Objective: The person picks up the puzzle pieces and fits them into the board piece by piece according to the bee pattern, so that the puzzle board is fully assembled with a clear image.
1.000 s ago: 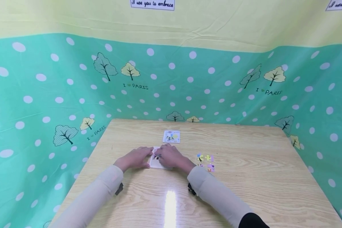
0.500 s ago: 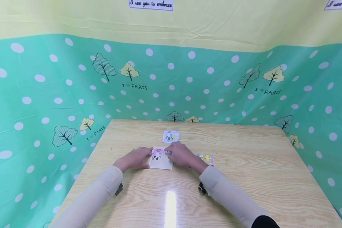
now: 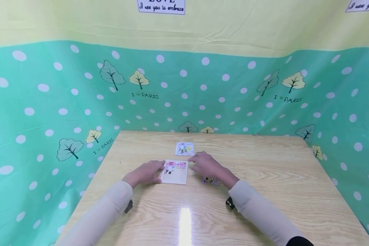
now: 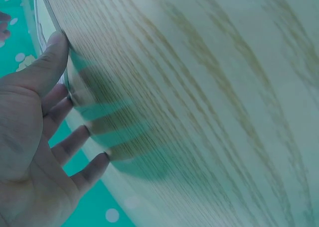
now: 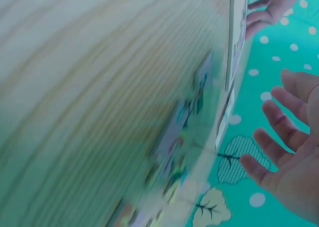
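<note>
A square jigsaw board (image 3: 176, 177) lies flat on the table, its upper part filled with pink, white and black printed pieces and its lower part pale and bare. My left hand (image 3: 146, 173) rests along the board's left edge, thumb at the near corner and fingers spread, as the left wrist view also shows for the hand (image 4: 40, 122). Just right of the board, my right hand (image 3: 207, 165) hovers with nothing held; in the right wrist view its fingers are spread (image 5: 281, 122). Loose jigsaw pieces (image 3: 211, 181) lie beneath it, partly hidden by hand and wrist.
Behind the board lies a small picture card (image 3: 184, 149) with a bee-like print. The wooden table (image 3: 264, 171) extends to both sides, and a green dotted cloth (image 3: 203, 102) hangs behind it. Dark wrist devices (image 3: 230, 203) sit under the sleeves.
My right hand has moved right, off the board, uncovering a pink piece at the board's upper right. My left hand has stayed at the left edge. The head view has tilted slightly.
</note>
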`<action>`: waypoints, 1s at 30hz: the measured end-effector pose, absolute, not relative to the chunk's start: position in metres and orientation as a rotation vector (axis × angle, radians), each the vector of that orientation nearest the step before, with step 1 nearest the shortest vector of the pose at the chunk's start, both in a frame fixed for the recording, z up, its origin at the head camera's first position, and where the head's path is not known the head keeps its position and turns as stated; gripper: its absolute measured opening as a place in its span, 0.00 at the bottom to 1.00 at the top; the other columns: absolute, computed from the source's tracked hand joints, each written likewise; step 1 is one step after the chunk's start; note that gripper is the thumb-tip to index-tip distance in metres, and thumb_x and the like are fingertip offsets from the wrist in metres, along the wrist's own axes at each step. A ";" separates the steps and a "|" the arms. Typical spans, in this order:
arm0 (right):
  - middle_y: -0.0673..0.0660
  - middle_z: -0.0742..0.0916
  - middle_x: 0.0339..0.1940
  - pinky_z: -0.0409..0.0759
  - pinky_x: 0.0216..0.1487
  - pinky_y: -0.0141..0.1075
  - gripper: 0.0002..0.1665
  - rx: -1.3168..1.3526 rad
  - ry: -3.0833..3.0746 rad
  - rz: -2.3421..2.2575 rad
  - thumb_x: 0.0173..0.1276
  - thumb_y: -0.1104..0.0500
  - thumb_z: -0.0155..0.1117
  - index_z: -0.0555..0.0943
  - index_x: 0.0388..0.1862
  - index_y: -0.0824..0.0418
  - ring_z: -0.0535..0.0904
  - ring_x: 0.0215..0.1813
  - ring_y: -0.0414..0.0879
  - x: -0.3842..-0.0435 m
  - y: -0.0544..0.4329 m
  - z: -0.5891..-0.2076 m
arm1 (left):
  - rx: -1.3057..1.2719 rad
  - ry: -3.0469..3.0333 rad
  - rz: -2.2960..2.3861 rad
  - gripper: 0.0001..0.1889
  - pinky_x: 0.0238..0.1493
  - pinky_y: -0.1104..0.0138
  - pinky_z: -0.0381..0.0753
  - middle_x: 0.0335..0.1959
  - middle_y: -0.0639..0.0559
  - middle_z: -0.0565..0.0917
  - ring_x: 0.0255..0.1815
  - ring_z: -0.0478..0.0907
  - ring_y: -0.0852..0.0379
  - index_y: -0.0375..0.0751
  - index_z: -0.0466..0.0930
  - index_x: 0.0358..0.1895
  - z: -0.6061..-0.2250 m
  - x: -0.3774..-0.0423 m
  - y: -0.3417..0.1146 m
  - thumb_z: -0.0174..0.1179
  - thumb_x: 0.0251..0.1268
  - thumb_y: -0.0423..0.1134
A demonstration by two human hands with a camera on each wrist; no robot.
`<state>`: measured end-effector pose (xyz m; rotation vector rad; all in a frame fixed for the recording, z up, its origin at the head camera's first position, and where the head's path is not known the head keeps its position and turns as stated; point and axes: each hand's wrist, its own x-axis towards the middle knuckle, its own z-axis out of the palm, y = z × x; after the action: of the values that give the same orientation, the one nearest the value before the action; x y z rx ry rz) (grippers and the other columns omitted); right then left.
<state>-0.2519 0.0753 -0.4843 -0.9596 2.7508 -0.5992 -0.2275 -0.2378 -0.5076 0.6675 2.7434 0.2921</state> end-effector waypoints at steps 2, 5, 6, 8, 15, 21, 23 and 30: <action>0.55 0.86 0.61 0.77 0.68 0.51 0.22 -0.943 2.755 -0.602 0.75 0.53 0.59 0.82 0.65 0.54 0.78 0.64 0.52 -0.252 0.082 -0.484 | 0.668 2.742 0.296 0.43 0.79 0.44 0.64 0.77 0.44 0.70 0.79 0.63 0.40 0.38 0.63 0.77 -0.506 -0.227 -0.237 0.68 0.64 0.55; 0.55 0.86 0.61 0.79 0.68 0.49 0.22 -0.919 2.763 -0.590 0.76 0.53 0.60 0.81 0.66 0.54 0.78 0.63 0.52 -0.251 0.093 -0.483 | 0.666 2.739 0.296 0.40 0.79 0.43 0.64 0.78 0.43 0.68 0.79 0.63 0.40 0.39 0.67 0.75 -0.505 -0.228 -0.237 0.68 0.64 0.55; 0.56 0.86 0.60 0.79 0.67 0.49 0.22 -0.913 2.768 -0.591 0.75 0.54 0.60 0.81 0.65 0.55 0.78 0.63 0.52 -0.251 0.096 -0.484 | 0.664 2.738 0.297 0.39 0.79 0.43 0.64 0.78 0.43 0.67 0.79 0.63 0.40 0.40 0.68 0.74 -0.505 -0.228 -0.237 0.68 0.64 0.54; 0.57 0.86 0.60 0.79 0.67 0.50 0.22 -0.910 2.771 -0.592 0.76 0.54 0.59 0.82 0.65 0.56 0.79 0.63 0.53 -0.250 0.103 -0.483 | 0.658 2.736 0.294 0.37 0.79 0.43 0.64 0.79 0.43 0.66 0.79 0.63 0.40 0.41 0.71 0.72 -0.505 -0.228 -0.236 0.68 0.64 0.54; 0.58 0.87 0.57 0.80 0.66 0.51 0.20 -0.915 2.800 -0.570 0.76 0.55 0.61 0.82 0.63 0.57 0.80 0.61 0.54 -0.247 0.125 -0.485 | 0.646 2.738 0.287 0.39 0.80 0.45 0.64 0.79 0.44 0.67 0.79 0.63 0.41 0.42 0.69 0.74 -0.507 -0.228 -0.236 0.69 0.63 0.55; 0.58 0.87 0.55 0.81 0.63 0.51 0.20 -0.932 2.827 -0.508 0.74 0.58 0.63 0.83 0.63 0.58 0.81 0.58 0.53 -0.247 0.142 -0.491 | 0.651 2.738 0.290 0.42 0.80 0.46 0.63 0.78 0.45 0.68 0.79 0.63 0.42 0.41 0.65 0.77 -0.509 -0.228 -0.236 0.68 0.64 0.55; 0.58 0.88 0.55 0.82 0.62 0.50 0.20 -0.928 2.833 -0.496 0.73 0.59 0.63 0.83 0.62 0.58 0.81 0.57 0.53 -0.247 0.147 -0.493 | 0.654 2.742 0.287 0.43 0.80 0.46 0.64 0.77 0.45 0.69 0.79 0.64 0.41 0.40 0.64 0.77 -0.508 -0.228 -0.236 0.69 0.63 0.55; 0.58 0.88 0.53 0.83 0.60 0.50 0.21 -0.937 2.834 -0.448 0.68 0.59 0.68 0.84 0.60 0.59 0.81 0.55 0.53 -0.246 0.158 -0.501 | 0.665 2.743 0.291 0.41 0.79 0.45 0.64 0.78 0.43 0.68 0.79 0.64 0.40 0.39 0.66 0.76 -0.507 -0.227 -0.237 0.68 0.64 0.54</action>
<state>-0.2464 0.1582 -0.5013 -0.9371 2.8337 -0.4478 -0.2273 -0.2368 -0.5069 0.6652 2.7427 0.2908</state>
